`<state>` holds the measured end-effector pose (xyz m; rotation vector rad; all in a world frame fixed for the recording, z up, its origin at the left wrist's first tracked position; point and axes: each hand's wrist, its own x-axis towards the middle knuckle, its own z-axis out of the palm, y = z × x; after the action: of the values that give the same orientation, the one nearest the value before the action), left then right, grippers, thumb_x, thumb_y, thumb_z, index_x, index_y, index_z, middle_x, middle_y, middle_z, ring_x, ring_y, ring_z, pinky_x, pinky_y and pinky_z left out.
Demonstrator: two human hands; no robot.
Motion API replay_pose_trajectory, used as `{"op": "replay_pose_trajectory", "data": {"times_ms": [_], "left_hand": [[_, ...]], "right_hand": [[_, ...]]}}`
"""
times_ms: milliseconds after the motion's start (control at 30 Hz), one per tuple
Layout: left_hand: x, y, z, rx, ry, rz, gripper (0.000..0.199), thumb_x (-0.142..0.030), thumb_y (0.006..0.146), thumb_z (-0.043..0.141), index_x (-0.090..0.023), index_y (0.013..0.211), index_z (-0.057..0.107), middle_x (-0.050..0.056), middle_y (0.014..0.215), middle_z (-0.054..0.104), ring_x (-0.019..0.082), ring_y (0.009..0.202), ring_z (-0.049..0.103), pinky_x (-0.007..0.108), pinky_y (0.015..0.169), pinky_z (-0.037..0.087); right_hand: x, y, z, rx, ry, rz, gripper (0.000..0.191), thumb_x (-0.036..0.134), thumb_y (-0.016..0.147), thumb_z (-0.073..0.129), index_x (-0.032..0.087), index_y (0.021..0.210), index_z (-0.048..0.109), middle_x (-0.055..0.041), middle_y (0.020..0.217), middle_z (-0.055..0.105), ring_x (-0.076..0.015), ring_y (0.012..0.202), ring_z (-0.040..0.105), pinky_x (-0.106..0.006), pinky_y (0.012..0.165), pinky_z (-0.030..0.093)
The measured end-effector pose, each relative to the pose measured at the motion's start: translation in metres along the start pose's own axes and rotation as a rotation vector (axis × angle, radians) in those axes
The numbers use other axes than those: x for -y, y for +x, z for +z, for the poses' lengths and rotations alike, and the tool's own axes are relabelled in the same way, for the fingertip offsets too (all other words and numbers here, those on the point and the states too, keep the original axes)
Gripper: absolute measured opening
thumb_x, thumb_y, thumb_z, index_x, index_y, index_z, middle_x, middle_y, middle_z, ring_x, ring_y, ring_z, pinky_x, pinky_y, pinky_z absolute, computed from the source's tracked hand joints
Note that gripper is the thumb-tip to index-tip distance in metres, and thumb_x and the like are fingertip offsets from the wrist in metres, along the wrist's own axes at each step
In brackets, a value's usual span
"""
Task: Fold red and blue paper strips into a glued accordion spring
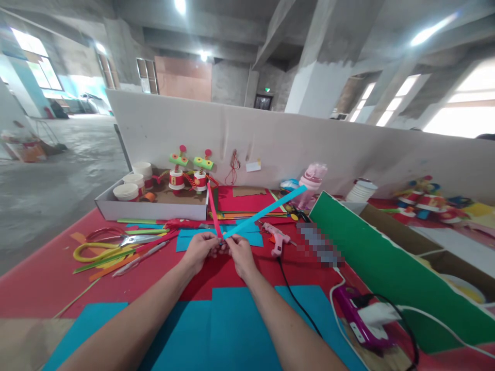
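My left hand (203,249) pinches the lower end of a red paper strip (214,208), which stands up from the fingers. In my right hand (240,254) is the end of a long blue paper strip (268,210), slanting up to the right. The two strips meet at the fingertips in a V, and the fingers partly hide how they join. Behind the hands lie pieces of blue paper (189,241). To the right of my right hand rests a pink glue gun (276,240) on the red tabletop (216,273).
Left are scissors (95,251), a pen (141,258) and paper strips. A white box (154,210) holds paper cups and two cup figures (177,179). Blue sheets (235,324) lie in front. Right are a purple power strip (361,319), cords and a green panel (371,263).
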<state>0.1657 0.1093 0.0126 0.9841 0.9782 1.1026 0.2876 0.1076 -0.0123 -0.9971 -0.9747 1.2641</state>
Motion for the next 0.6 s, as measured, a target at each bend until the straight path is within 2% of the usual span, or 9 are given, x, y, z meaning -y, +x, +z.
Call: {"op": "replay_pose_trajectory", "data": {"times_ms": [167, 433, 600], "left_hand": [[0.002, 0.002, -0.002, -0.004, -0.003, -0.004, 0.024, -0.030, 0.057, 0.075, -0.015, 0.057, 0.056, -0.003, 0.045, 0.053, 0.008, 0.038, 0.045, 0.021, 0.040, 0.033], [0.001, -0.001, 0.002, 0.010, 0.007, -0.016, 0.015, -0.021, 0.056, 0.068, -0.015, 0.053, 0.055, -0.001, 0.044, 0.054, 0.010, 0.040, 0.050, 0.020, 0.039, 0.032], [0.001, -0.001, 0.001, 0.035, 0.005, -0.047, 0.016, -0.022, 0.055, 0.072, -0.014, 0.057, 0.059, 0.000, 0.047, 0.056, 0.009, 0.040, 0.048, 0.020, 0.040, 0.034]], "right_hand": [[-0.002, -0.001, 0.002, 0.040, 0.043, 0.030, 0.028, 0.045, 0.068, 0.065, 0.020, 0.059, 0.056, 0.0028, 0.051, 0.056, -0.0131, 0.046, 0.051, -0.027, 0.051, 0.043], [-0.003, -0.004, 0.005, -0.009, -0.119, -0.074, 0.027, 0.043, 0.071, 0.063, 0.021, 0.056, 0.056, 0.0049, 0.048, 0.050, -0.0124, 0.046, 0.045, -0.025, 0.047, 0.038], [0.008, -0.006, 0.005, -0.011, -0.029, -0.033, 0.026, 0.045, 0.066, 0.069, 0.020, 0.069, 0.065, 0.0037, 0.058, 0.058, -0.0113, 0.048, 0.048, -0.025, 0.049, 0.040]]}}
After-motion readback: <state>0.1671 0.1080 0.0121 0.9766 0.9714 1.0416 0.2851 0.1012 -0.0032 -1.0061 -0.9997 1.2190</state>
